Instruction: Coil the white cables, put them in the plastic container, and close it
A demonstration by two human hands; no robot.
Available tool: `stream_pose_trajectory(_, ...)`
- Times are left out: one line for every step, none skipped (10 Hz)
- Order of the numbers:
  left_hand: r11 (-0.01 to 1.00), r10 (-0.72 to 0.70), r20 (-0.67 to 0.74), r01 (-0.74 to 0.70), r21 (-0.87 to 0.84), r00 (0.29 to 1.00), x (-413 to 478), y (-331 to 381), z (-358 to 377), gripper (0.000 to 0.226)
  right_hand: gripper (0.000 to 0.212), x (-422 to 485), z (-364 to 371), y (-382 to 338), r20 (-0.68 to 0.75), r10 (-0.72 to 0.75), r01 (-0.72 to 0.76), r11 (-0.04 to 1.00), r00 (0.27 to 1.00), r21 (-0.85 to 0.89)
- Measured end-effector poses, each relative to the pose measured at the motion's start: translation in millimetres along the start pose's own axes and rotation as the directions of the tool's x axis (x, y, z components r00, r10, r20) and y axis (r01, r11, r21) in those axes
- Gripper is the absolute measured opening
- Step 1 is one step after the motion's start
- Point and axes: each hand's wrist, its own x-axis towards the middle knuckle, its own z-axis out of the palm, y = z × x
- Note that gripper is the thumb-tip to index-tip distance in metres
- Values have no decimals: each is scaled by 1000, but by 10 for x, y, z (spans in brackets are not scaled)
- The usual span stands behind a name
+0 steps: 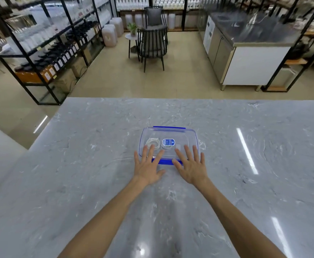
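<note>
A clear plastic container (171, 133) with blue clips stands on the grey marble table, its transparent lid on top. Through the lid I see a coiled white cable (152, 142) at the left and a blue and white label (168, 142) in the middle. My left hand (147, 167) lies flat with spread fingers on the lid's near left part. My right hand (190, 167) lies flat the same way on the near right part. Both hands cover most of the front blue clip (166, 162). The back blue clip (169, 127) shows at the far edge.
The marble table (96, 183) stretches wide on all sides of the container. Beyond its far edge are a beige floor, dark chairs (152, 45), black shelving with bottles at the left and a steel counter (245, 53) at the right.
</note>
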Motion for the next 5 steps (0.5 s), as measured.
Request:
stream_pose_trajectory(999,-11,93,14,-30,996,475,-36,-278,81,57,521,-140,90,87,20,-20,1000,996,-6)
stream_pose_trajectory(999,-8,155,14,-40,988,765,-75,-430,82,55,799,-263,131,117,7,-7,1000,993,1)
stream_pose_trajectory(999,-3,177,11,-40,984,863,-98,-469,84,55,904,-327,133,170,6,-6,1000,985,-4)
stream_pose_trajectory(999,-18,214,28,-42,977,862,-83,-556,86,56,939,-381,107,192,1,2,1000,981,-13)
stream_pose_trajectory(994,-45,252,68,-83,967,867,-74,-781,79,57,923,-509,119,235,-33,33,999,971,5)
